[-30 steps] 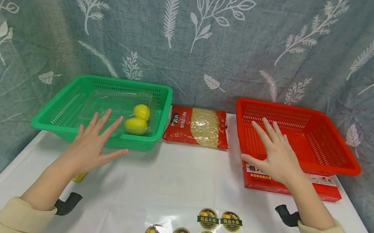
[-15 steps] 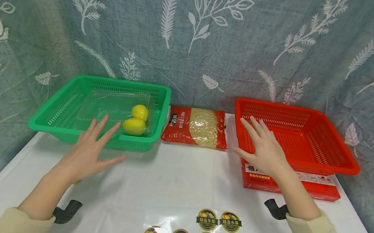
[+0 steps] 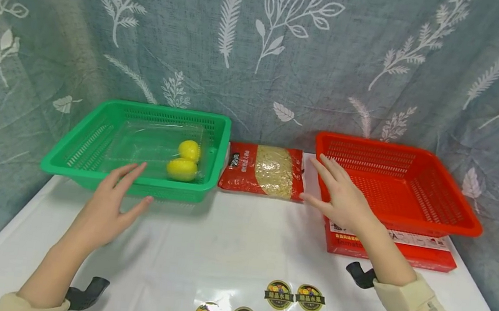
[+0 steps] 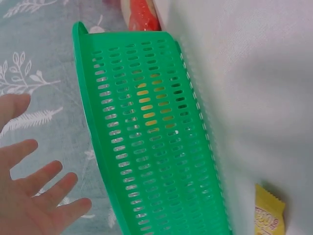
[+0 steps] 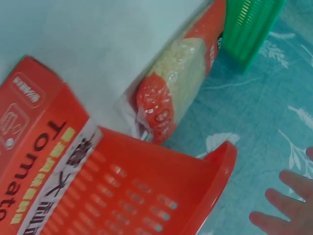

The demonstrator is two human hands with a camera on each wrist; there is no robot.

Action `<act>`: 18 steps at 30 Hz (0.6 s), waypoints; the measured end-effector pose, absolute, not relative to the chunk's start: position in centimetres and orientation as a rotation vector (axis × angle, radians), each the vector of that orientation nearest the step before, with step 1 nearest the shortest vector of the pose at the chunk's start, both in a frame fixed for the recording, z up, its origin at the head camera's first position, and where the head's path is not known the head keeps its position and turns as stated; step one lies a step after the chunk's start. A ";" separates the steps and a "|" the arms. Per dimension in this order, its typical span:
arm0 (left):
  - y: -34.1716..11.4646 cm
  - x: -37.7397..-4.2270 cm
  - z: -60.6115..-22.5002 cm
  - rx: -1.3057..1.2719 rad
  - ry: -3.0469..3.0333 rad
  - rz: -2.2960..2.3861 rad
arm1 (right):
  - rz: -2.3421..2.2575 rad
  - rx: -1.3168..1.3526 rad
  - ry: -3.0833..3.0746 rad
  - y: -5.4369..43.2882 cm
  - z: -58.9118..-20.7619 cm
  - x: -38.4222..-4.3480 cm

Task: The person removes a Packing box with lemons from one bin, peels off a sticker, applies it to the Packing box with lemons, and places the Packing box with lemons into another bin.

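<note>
My left hand (image 3: 101, 213) hovers near the front rim of a green basket (image 3: 135, 180), holding nothing, its fingers loosely bent. Inside the basket sits a clear plastic container (image 3: 139, 145) with two lemons (image 3: 182, 169) at its right end. My right hand (image 3: 344, 197), empty with its fingers spread, is raised by the left front corner of a red basket (image 3: 411, 194). That basket rests on a red box (image 3: 395, 251) printed "Tomato". Between the baskets lies a red bag of noodles (image 3: 271, 171).
A clear sheet with several round fruit stickers (image 3: 280, 293) lies at the table's front middle. A small yellow packet (image 4: 269, 213) lies in front of the green basket in the left wrist view. A patterned curtain (image 3: 258, 74) hangs behind the white table (image 3: 240, 236).
The right hand has moved left, from over the red basket to its left corner. The left hand has shifted slightly left and its fingers have come closer together.
</note>
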State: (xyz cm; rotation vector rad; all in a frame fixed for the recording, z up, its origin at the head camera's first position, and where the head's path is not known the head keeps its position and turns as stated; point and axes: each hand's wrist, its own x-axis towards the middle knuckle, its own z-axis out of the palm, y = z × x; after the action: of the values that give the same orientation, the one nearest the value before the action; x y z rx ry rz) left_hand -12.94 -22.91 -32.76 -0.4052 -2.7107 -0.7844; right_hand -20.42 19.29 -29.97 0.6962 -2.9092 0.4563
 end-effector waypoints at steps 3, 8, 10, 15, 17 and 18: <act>-23.0 -12.7 -32.8 -0.385 -2.689 -0.819 | 0.503 0.722 -2.905 19.0 -29.8 -20.6; -23.2 -12.4 -33.2 -0.347 -2.713 -0.862 | 0.559 0.763 -2.887 18.1 -29.7 -21.1; -23.3 -12.4 -33.4 -0.332 -2.718 -0.867 | 0.574 0.776 -2.872 17.7 -29.7 -21.3; -23.5 -12.6 -33.9 -0.325 -2.695 -0.902 | 0.636 0.805 -2.843 16.9 -29.6 -21.8; -23.4 -12.7 -34.2 -0.333 -2.682 -0.936 | 0.652 0.815 -2.845 16.5 -29.5 -21.9; -23.4 -12.7 -34.3 -0.338 -2.677 -0.953 | 0.658 0.819 -2.848 16.4 -29.4 -22.0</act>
State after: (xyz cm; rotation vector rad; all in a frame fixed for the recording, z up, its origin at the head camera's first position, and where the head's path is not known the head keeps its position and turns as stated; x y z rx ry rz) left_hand -12.73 -23.42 -34.30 -0.3379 -2.6769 -0.9533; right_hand -21.99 16.39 -29.43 0.8187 -2.8480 0.6581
